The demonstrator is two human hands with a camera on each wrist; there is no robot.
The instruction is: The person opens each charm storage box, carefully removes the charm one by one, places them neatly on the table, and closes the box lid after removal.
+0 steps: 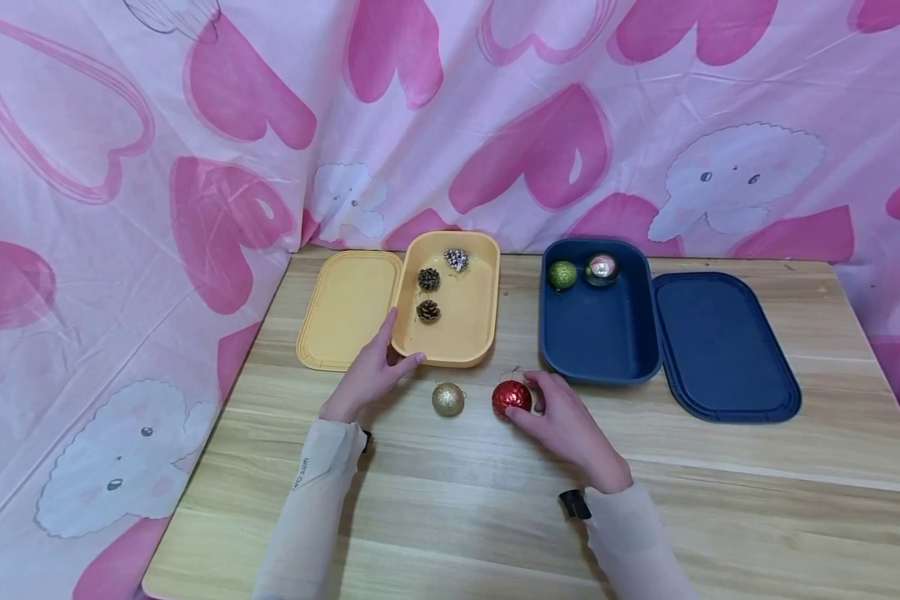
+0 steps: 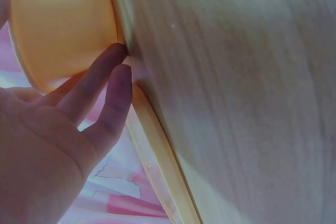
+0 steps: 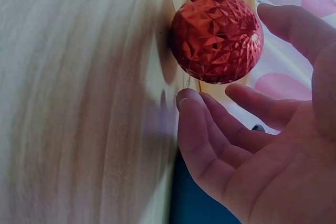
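Observation:
In the head view my left hand (image 1: 371,371) spans the near left corner of a yellow box (image 1: 457,333), its fingers extended along the side and its thumb at the front wall. The left wrist view shows those fingers (image 2: 97,85) against the box wall. My right hand (image 1: 570,421) is at a shiny red faceted Christmas ball (image 1: 508,397) on the table. Its thumb and index finger are spread around the ball (image 3: 218,38), fingertips right at its surface. A gold glitter ball (image 1: 447,399) lies between the hands.
Several pinecones (image 1: 428,279) lie in the yellow box, whose lid (image 1: 345,308) is to its left. A dark blue box (image 1: 600,333) holds a green ball (image 1: 562,275) and a pink and silver ball (image 1: 602,268). Its lid (image 1: 727,342) lies to the right. A patterned pink curtain (image 1: 532,158) hangs behind.

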